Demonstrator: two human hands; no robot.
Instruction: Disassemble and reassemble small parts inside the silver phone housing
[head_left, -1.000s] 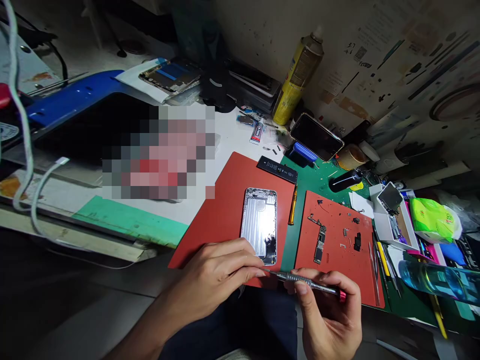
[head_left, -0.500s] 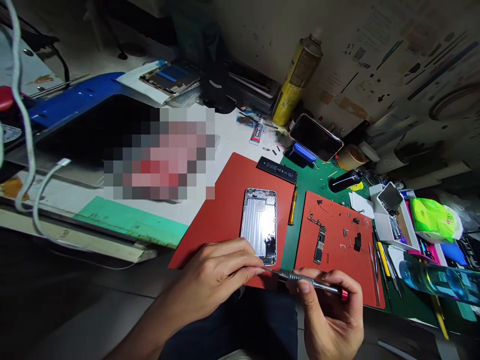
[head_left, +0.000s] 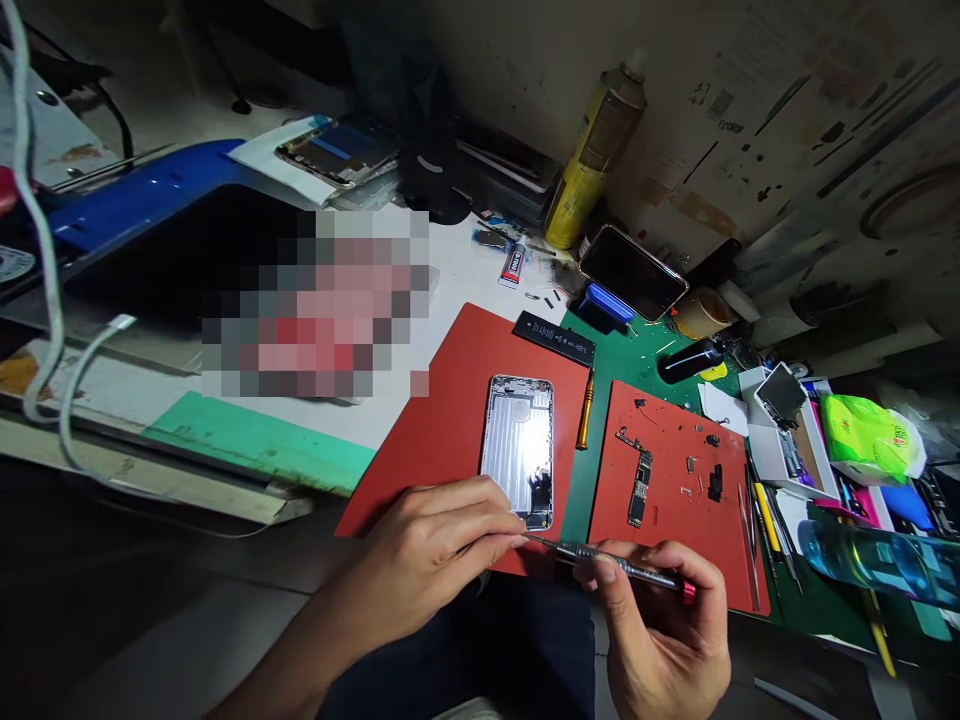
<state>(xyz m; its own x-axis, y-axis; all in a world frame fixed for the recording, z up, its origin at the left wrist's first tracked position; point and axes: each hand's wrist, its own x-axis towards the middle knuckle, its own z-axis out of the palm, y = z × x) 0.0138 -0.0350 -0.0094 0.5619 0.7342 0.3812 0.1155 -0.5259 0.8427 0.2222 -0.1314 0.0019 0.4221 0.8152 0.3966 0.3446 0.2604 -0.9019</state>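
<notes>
Hardly any shift: screwdriver [head_left: 636, 571] held off near end of phone housing [head_left: 519, 440]

Housing lies on the left red mat [head_left: 420, 430], open side up, glare on its ridged floor. Right hand [head_left: 664, 625]: nearer than the housing and right of it, fingers gripping the screwdriver by its handle, bit pointing left. Left hand [head_left: 442, 530]: at the housing's near left corner, fingers drawn together at the bit's tip; cannot tell whether they pinch a small part or touch the housing. Against half a second ago: handle's sheen darker, right hand barely further right, left hand and housing unmoved. Perhaps a slight roll of the handle; work, I judge, stays at the tip, housing unaltered. Beyond the housing, rightward: battery [head_left: 555, 340]. Right of it, on another red mat [head_left: 682, 555]: logic board [head_left: 640, 490].
</notes>
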